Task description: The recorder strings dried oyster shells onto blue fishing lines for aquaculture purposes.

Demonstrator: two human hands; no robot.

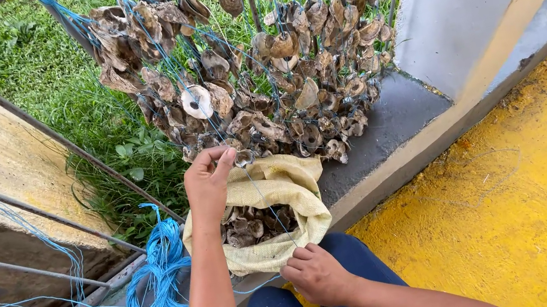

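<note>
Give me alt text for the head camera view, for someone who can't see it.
A person's left hand holds a shell on a blue line at the bottom of hanging strings of oyster shells, while the right hand pinches the line by an open yellowish sack holding more shells. A bundle of blue cord lies left, a yellow floor right.

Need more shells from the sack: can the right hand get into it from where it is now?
Probably yes. The right hand rests at the near rim of the sack, whose mouth gapes open with shells exposed; only a thin blue line crosses it.
</note>
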